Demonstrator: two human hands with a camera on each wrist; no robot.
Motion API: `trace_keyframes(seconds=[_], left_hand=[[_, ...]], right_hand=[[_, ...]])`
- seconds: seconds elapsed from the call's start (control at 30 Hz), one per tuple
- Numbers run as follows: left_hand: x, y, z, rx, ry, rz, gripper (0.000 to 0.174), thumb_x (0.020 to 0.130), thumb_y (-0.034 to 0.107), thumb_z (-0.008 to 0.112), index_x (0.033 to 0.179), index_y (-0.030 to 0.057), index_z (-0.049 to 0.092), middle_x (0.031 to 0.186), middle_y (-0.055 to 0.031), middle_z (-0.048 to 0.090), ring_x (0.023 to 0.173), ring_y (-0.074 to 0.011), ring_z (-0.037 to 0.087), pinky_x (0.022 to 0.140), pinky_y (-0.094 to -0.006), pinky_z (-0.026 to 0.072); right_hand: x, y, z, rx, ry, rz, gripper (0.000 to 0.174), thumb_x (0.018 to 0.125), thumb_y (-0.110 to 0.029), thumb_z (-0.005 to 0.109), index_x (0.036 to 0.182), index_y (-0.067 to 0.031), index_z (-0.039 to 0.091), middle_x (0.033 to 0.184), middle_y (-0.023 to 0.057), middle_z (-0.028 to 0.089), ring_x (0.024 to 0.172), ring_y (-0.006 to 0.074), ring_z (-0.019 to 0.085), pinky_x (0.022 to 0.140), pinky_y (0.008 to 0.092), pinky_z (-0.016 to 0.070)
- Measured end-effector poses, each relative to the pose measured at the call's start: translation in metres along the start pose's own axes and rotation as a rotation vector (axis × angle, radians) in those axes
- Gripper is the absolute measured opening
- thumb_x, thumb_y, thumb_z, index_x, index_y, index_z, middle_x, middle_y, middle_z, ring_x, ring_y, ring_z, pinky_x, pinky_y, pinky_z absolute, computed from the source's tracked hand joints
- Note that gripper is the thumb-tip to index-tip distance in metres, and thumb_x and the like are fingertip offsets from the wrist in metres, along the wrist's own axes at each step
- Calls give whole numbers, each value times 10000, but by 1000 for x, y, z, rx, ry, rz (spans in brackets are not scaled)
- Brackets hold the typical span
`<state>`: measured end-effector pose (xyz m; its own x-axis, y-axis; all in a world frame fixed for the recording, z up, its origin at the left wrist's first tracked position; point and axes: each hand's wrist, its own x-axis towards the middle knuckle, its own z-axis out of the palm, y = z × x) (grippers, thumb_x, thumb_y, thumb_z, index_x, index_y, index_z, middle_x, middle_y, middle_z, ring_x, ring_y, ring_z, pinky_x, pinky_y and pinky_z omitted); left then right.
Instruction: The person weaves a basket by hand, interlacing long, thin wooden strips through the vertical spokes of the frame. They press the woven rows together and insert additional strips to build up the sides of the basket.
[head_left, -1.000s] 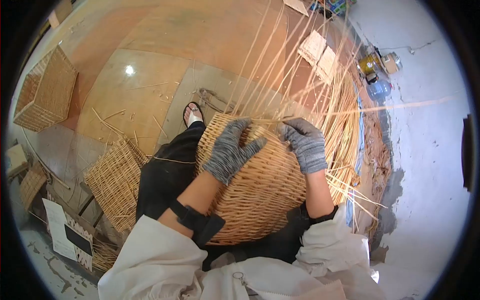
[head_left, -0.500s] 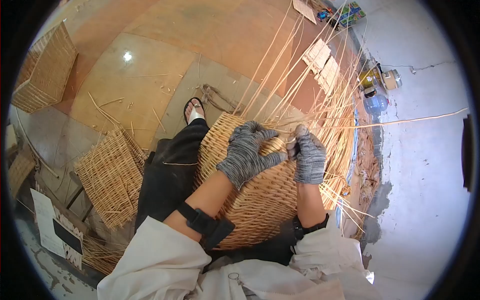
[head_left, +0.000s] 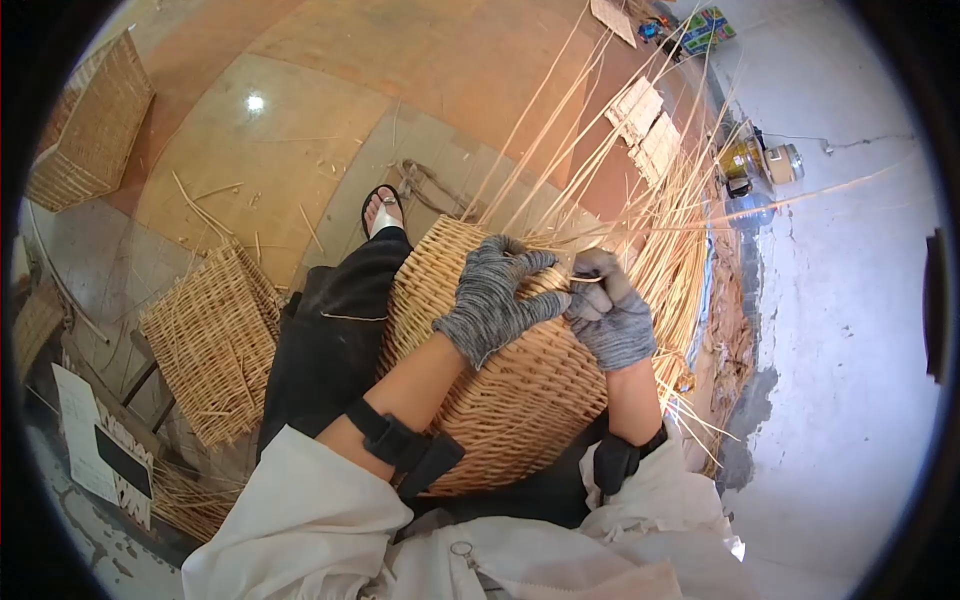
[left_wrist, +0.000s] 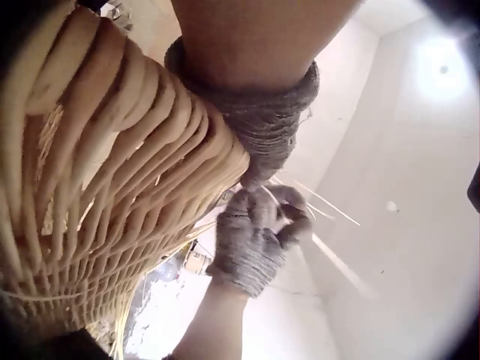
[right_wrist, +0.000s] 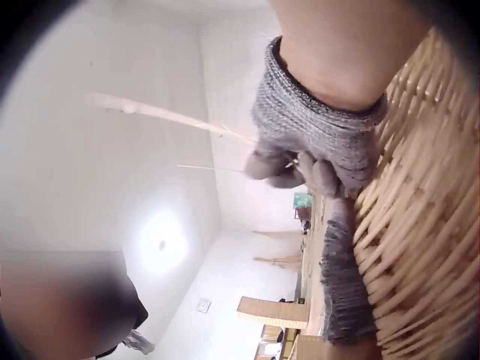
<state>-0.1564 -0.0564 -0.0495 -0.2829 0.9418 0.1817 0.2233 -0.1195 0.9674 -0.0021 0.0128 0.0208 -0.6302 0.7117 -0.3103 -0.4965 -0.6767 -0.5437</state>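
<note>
A tightly woven wicker basket (head_left: pixel 490 430) lies tilted across the person's lap, its upper edge facing away. Over that edge, the grey-gloved left hand (head_left: pixel 495 305) grips the weave, thumb stretched toward the right hand; its fingertips are partly hidden. Close beside it, the gloved right hand (head_left: pixel 612 315) has its fingers curled, pinching a thin wicker strand (right_wrist: pixel 172 116) that sticks out past the hand in the right wrist view. Long unwoven stakes (head_left: pixel 545 140) fan out from the basket's far edge. In the left wrist view the right hand (left_wrist: pixel 251 244) shows just beyond the left glove (left_wrist: pixel 262 135).
Loose strands (head_left: pixel 680 290) pile up along the wall at right. Flat woven panels (head_left: pixel 210 345) lie at left, below a tall wicker basket (head_left: pixel 95 125). A phone (head_left: pixel 123 462) rests at lower left. A water bottle (head_left: pixel 750 208) stands by the wall.
The left hand has slid right along the basket's edge, close to the right hand. The right hand has turned and shifted slightly, and the long strand has swung. The view has moved a little.
</note>
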Motion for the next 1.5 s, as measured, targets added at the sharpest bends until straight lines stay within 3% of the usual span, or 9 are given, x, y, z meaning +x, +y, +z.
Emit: trace_keyframes(seconds=[0.1,0.23,0.53,0.73,0.83,1.07,1.23,1.33,1.5], left_hand=[[-1,-2,1,-29,9,1,526,637,364,766,1029,42,628,1079,-171,488,996,-305,489,878,-367,416],[-2,13,-6,63,8,17,468,672,271,769,1031,17,611,1106,-153,500,1010,-275,489,865,-343,432],[-18,32,-9,360,338,211,354,722,185,716,1013,24,595,1011,-153,600,923,-267,580,819,-348,470],[-3,31,-9,327,191,225,359,727,189,712,1020,21,592,962,-141,603,902,-260,574,834,-346,452],[8,35,-18,99,-73,-112,387,729,195,716,1049,28,576,962,-105,598,889,-201,560,836,-311,442],[18,2,-8,-439,-119,-182,487,719,183,732,1135,49,517,976,-60,593,932,-178,528,868,-299,425],[-9,71,-3,782,-138,306,513,748,290,675,1183,82,501,1085,-34,567,1031,-236,492,929,-361,369],[-17,90,41,1007,-267,189,582,786,432,583,1246,99,457,1179,-99,502,1102,-257,442,934,-411,344],[-7,82,78,1067,-339,-23,673,772,464,587,1311,114,388,1224,-182,432,1146,-304,396,970,-452,297]], right_hand=[[-13,0,18,-361,-464,-351,120,821,-122,599,838,-17,542,871,36,549,559,120,478,610,273,450],[-22,-18,45,-1430,-190,-568,137,817,-149,601,837,-15,615,818,76,638,719,185,600,647,314,475],[143,9,61,-1951,-336,390,220,700,-10,664,917,-44,672,840,68,660,792,154,605,713,275,485],[137,-3,50,-2110,-203,298,259,703,-79,676,940,21,642,769,119,640,690,190,586,627,300,484],[123,-12,43,-1069,192,27,184,754,-21,600,934,16,617,742,89,620,654,148,571,621,270,482],[-48,-28,1,-1156,-204,-744,250,917,-196,455,992,20,557,721,87,560,677,181,563,603,278,468],[-55,-39,-70,-405,430,-238,243,902,-184,493,1040,10,542,768,67,573,773,212,589,671,346,518],[-39,-58,-77,-558,443,89,239,897,-162,498,1056,10,542,797,82,585,820,212,595,722,310,502],[39,-69,-54,-1611,413,-729,424,818,-61,564,1211,14,426,797,103,575,757,217,563,615,322,489]])
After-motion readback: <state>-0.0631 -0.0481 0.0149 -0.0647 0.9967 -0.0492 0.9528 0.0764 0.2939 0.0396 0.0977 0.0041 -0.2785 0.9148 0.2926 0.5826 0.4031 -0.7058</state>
